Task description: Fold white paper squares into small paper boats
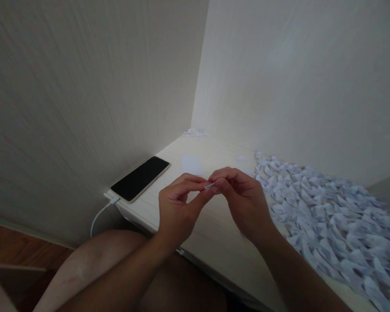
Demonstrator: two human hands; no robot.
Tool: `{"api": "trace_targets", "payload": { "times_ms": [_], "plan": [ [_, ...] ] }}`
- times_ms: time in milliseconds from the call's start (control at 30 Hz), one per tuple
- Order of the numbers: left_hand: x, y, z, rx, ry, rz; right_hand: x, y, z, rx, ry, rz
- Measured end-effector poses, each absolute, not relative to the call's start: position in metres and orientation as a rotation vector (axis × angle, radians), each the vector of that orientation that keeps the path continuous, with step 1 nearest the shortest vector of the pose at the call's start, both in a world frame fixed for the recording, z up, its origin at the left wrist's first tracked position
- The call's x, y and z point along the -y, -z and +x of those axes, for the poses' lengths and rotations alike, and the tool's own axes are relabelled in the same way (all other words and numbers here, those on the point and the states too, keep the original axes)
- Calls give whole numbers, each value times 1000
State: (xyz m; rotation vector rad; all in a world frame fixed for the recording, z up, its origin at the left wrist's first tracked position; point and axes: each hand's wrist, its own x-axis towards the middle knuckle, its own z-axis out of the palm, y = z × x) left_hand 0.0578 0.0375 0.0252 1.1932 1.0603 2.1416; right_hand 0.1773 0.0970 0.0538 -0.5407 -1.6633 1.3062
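Note:
Between the fingertips of both hands is a small folded piece of white paper [209,186], mostly covered by the fingers. My left hand [181,201] pinches it from the left. My right hand [242,197] pinches it from the right, thumb and forefinger closed. Both hands are raised over the pale tabletop [211,221]. Just beyond my left fingers lies a flat white paper sheet [191,164]. Many small folded white paper pieces [321,212] are spread over the table to the right of my right hand.
A dark-screened phone [141,177] lies at the table's left edge, with a white cable [99,216] hanging from it. Paper scraps [196,132] sit in the far corner, where two pale walls meet. My bare leg [97,255] is by the near edge.

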Motion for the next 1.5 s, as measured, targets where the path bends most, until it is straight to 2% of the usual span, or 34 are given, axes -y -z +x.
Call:
{"api": "trace_targets", "payload": {
  "times_ms": [667, 1500],
  "plan": [
    [-40, -25, 41, -1196, -2175, 1577, -99, -52, 182, 1859, -893, -452],
    [-37, -27, 35, -1198, -2131, 1632, -94, -56, 183, 1897, -699, -431]
  ]
}}
